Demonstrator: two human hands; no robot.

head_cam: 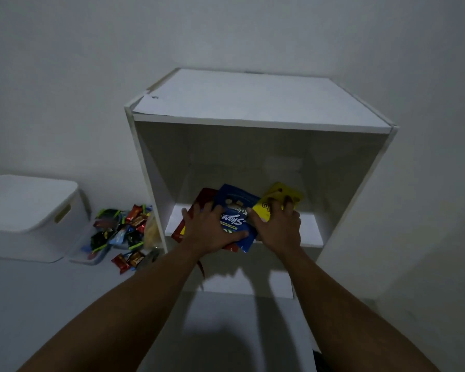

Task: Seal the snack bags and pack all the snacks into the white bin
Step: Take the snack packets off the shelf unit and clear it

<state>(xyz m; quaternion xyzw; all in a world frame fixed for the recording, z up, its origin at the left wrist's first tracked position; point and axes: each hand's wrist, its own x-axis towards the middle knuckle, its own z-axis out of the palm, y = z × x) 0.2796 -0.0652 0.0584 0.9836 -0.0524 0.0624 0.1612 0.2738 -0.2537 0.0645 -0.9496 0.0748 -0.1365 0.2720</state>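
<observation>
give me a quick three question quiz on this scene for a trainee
1. True or false: the white bin has its lid on.
2. The loose small snacks lie: A inside the bin; B between the bin and the shelf unit; C on top of the shelf unit.
3. What colour is the bag that the right hand touches with its fingers?
Key: 1 true; 2 B; 3 yellow, the yellow bag.
</observation>
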